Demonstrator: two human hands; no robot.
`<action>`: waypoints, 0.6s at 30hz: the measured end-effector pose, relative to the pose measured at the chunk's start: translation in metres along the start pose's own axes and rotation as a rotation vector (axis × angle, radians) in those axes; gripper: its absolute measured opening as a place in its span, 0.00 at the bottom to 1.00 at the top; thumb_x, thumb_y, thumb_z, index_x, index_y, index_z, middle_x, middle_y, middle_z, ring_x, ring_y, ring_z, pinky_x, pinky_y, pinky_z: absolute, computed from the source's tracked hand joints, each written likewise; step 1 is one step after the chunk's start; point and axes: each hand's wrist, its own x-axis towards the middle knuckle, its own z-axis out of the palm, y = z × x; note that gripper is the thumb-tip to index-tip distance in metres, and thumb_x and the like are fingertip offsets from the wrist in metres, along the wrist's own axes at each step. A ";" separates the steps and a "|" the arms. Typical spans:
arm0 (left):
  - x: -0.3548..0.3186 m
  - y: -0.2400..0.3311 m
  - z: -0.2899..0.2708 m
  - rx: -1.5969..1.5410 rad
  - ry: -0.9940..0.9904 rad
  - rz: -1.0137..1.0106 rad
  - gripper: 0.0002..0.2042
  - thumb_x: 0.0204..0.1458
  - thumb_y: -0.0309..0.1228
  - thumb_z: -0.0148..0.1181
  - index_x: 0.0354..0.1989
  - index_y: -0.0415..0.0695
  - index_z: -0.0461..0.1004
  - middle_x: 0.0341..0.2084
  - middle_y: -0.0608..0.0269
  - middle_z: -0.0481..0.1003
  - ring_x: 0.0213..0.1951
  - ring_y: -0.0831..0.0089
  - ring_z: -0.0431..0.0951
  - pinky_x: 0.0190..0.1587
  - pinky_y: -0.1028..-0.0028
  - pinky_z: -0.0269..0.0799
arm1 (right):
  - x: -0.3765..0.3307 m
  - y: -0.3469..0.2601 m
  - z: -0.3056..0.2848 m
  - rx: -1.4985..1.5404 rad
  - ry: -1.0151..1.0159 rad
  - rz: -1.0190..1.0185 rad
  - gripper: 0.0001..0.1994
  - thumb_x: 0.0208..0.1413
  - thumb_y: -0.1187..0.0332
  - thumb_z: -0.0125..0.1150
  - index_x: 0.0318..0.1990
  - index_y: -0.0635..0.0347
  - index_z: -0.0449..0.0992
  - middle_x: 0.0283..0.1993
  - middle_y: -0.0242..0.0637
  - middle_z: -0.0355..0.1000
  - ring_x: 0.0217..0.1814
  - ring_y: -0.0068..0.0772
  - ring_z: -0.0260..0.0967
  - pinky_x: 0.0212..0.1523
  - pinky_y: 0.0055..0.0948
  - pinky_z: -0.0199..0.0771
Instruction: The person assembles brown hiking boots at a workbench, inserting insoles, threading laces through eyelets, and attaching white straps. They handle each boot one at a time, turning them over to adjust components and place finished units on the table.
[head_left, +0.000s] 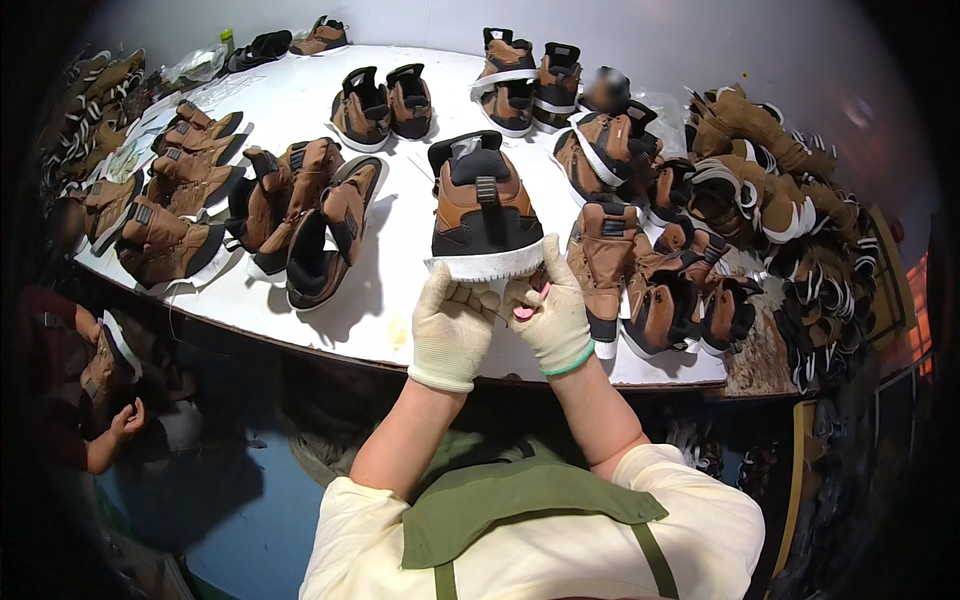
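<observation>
A brown and black high-top shoe [486,200] with a white sole edge is held up in front of me, its heel and black pull loop facing me. My left hand [450,325], in a whitish knitted glove, grips the sole from the lower left. On the lower right, my right hand [550,318] grips the same sole, in a similar glove with a green cuff edge. Something small and pink [524,312] shows at the right hand's fingers; I cannot make out what it is. The shoe's toe is hidden behind its heel.
Similar shoes [335,215] stand on the white table [420,265] at the left, with more shoes [603,255] at the right. A large heap of brown shoes [770,190] rises at the far right. At the lower left another person's hand [127,420] is near a shoe [108,360].
</observation>
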 end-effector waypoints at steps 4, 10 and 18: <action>0.000 0.009 -0.002 -0.052 -0.011 0.001 0.11 0.60 0.37 0.56 0.42 0.42 0.74 0.34 0.63 0.76 0.36 0.72 0.74 0.40 0.72 0.73 | 0.005 0.005 -0.002 -0.049 -0.054 0.034 0.12 0.62 0.53 0.58 0.38 0.51 0.76 0.30 0.25 0.73 0.17 0.15 0.53 0.15 0.15 0.51; 0.000 0.014 0.003 -0.053 -0.065 0.013 0.12 0.62 0.38 0.53 0.43 0.42 0.74 0.35 0.62 0.76 0.36 0.72 0.75 0.41 0.71 0.73 | 0.008 0.009 -0.004 -0.064 -0.133 0.044 0.12 0.62 0.53 0.58 0.39 0.49 0.77 0.31 0.24 0.74 0.18 0.15 0.54 0.16 0.15 0.53; 0.002 0.017 -0.004 -0.065 -0.117 0.004 0.14 0.63 0.39 0.51 0.44 0.40 0.74 0.36 0.60 0.77 0.37 0.71 0.75 0.41 0.71 0.74 | 0.007 0.013 0.003 -0.002 -0.134 0.030 0.11 0.62 0.58 0.58 0.35 0.53 0.78 0.33 0.29 0.79 0.16 0.16 0.58 0.15 0.14 0.57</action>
